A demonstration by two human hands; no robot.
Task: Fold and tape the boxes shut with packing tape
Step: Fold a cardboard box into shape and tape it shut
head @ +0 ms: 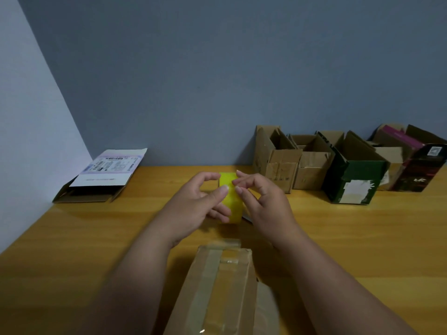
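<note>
Tape roll [231, 197], glossy yellow, gripped between my left hand [193, 209] and right hand [263, 204], above a taped brown cardboard box [217, 291]; label writing unreadable

Taped box [217, 291] blurred, cut off by the bottom edge.

A wooden table [362, 238] with a warm orange-yellow grain fills the lower part of the view. Behind its far edge rises a plain blue-grey back wall [217, 81]. At the table's left edge stands a paler side wall [24, 117], meeting the back wall in a corner. The light is dim and even.
</note>
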